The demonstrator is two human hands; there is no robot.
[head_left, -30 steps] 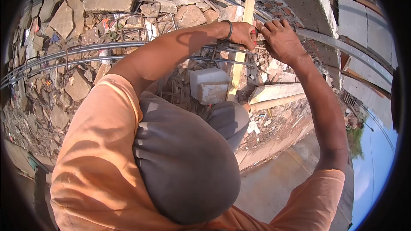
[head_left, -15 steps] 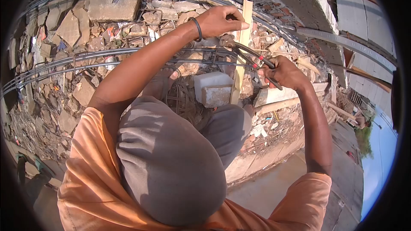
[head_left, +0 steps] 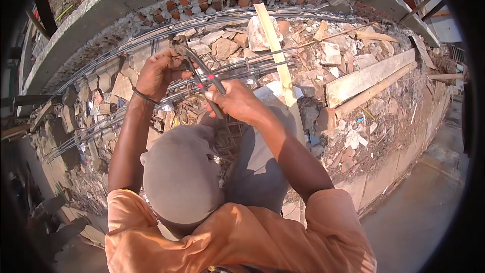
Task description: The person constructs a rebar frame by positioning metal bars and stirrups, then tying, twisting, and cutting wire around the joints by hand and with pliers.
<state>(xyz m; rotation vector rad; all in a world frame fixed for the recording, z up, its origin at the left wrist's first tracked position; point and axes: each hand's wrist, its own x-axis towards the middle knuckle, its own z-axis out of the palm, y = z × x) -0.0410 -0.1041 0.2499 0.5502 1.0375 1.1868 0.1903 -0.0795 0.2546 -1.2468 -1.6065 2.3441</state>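
My right hand [head_left: 236, 102] is closed around the handles of long pincers [head_left: 194, 60], black with red bands. Their rounded jaws point up and left, just above my left hand [head_left: 157, 75]. That hand has its fingers curled together beside the jaws; whatever they pinch is too small to make out. A black band circles the left wrist. Under and beyond both hands run long steel reinforcing bars [head_left: 240, 66], bundled above the rubble. A pale wooden strip [head_left: 275, 45] lies across the bars to the right of the pincers.
Broken stone and brick rubble [head_left: 230, 48] covers the ground. A concrete beam [head_left: 146, 1] over ragged brickwork borders the far side. Wooden planks [head_left: 371, 78] lie at the right, above a low ledge [head_left: 389, 179]. My bent knees in grey trousers [head_left: 182, 172] are close below the hands.
Both hands and the pincers have shifted left along the bars, away from the wooden strip. The left hand is lower, beside the jaws. The camera view has turned and shows more of the far beam.
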